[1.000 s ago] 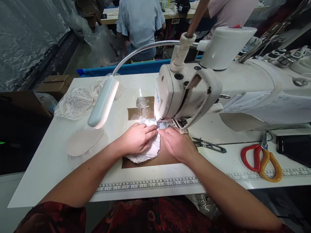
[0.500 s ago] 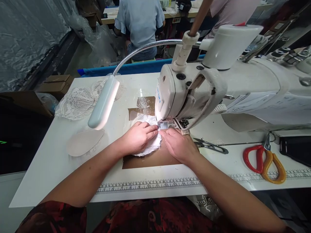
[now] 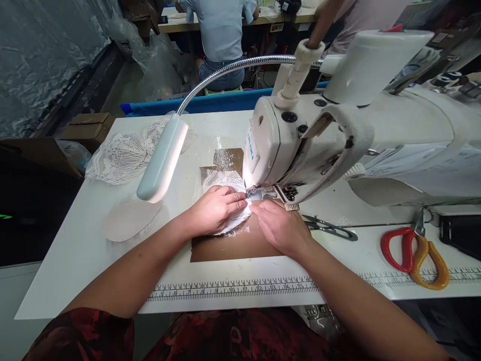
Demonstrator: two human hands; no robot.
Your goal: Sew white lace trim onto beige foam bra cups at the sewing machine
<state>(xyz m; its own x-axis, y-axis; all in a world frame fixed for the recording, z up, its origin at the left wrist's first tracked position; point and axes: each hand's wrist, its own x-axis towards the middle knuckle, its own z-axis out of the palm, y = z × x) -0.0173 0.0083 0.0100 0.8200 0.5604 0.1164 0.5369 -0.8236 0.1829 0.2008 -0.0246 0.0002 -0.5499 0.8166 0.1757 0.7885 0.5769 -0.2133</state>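
A white lace piece lies under the head of the white sewing machine, on a brown patch of the table. My left hand lies on the lace with fingers flat and together, pressing it down just left of the needle. My right hand rests on the brown patch to the right, its fingertips touching the edge of the lace near the presser foot. Most of the lace shows behind my left hand.
A gooseneck lamp hangs over the table's left. Lace pieces and a beige pad lie at the left. Thread snips and red-and-orange scissors lie right. A ruler strip runs along the front edge. Two people sit behind.
The lace has fed away from me under the machine: less of it shows in front of my hands, more behind. Both hands stayed by the needle.
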